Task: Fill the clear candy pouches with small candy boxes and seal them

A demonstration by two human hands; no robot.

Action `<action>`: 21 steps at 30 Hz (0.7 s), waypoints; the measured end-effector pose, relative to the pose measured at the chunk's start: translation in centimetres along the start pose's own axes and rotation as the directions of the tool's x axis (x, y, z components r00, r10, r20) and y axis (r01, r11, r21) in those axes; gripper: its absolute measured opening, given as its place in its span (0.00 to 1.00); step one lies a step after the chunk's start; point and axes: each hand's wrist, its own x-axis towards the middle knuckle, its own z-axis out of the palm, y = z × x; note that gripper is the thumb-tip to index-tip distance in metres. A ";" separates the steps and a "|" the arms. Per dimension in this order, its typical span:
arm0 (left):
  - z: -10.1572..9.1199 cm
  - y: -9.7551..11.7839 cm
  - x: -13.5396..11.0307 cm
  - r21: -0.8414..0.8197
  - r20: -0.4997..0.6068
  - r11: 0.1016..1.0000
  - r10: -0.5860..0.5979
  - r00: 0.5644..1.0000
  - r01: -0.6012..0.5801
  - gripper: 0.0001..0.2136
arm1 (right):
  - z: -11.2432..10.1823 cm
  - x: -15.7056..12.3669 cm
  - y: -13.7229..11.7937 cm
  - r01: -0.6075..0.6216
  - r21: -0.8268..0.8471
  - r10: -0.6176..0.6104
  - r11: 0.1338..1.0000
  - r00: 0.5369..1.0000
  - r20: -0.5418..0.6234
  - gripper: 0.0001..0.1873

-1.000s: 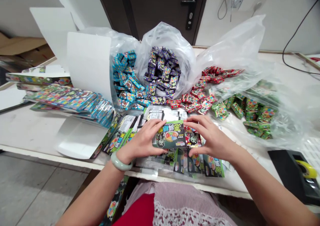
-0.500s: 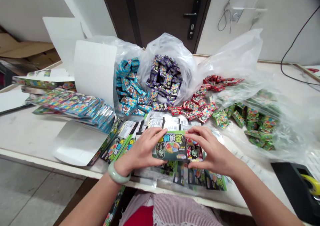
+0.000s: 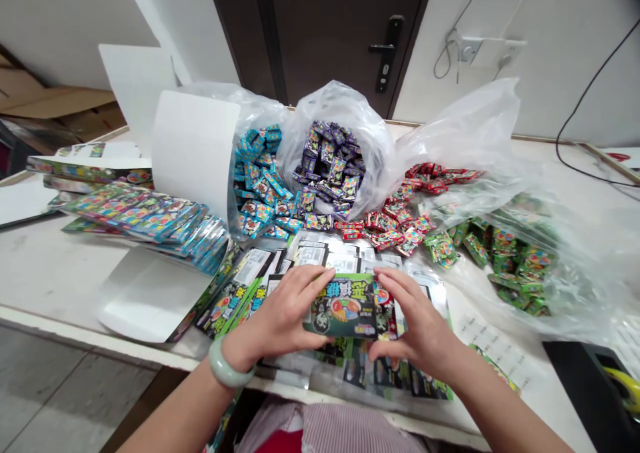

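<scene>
Both of my hands hold a small green-and-black printed packet (image 3: 345,306) by its sides above the table. My left hand (image 3: 280,316), with a pale green bangle (image 3: 229,363) on its wrist, grips the left end. My right hand (image 3: 417,323) grips the right end and hides part of the packet's edge. Beneath them lies a spread of flat printed packets (image 3: 350,366), some showing their white backs. Loose blue (image 3: 260,186), purple (image 3: 327,163), red (image 3: 400,219) and green (image 3: 510,259) small boxes sit in heaps beyond my hands.
Clear plastic bags (image 3: 340,106) hold the heaps. White card sheets (image 3: 195,153) and a stack of rainbow-printed packs (image 3: 135,216) lie to the left. A black tape dispenser (image 3: 585,393) stands at the right. The table's front edge (image 3: 100,326) runs close below my hands.
The whole scene has slid down in the view as my head tilted up. Both hands keep the same hold on the packet.
</scene>
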 end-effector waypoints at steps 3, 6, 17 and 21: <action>0.3 -0.1 0.0 -0.034 0.025 0.999 -0.014 1.000 0.015 0.47 | 1.2 -0.1 0.6 -0.007 0.057 0.010 0.998 0.999 -0.048 0.56; 0.4 -0.3 -0.1 -0.013 0.006 0.997 -0.072 0.997 0.072 0.47 | 1.6 -0.2 0.5 -0.114 0.109 0.127 0.987 0.984 -0.122 0.49; -1.0 -2.0 -1.5 0.019 -0.081 0.977 -0.210 0.974 0.213 0.49 | 2.2 4.3 3.0 -0.298 0.199 0.347 0.934 0.890 -0.295 0.10; -2.3 -2.5 -2.6 0.016 -0.144 0.965 -0.257 0.956 0.262 0.49 | 2.8 12.7 8.6 -0.287 -0.289 0.292 0.913 0.956 -0.026 0.13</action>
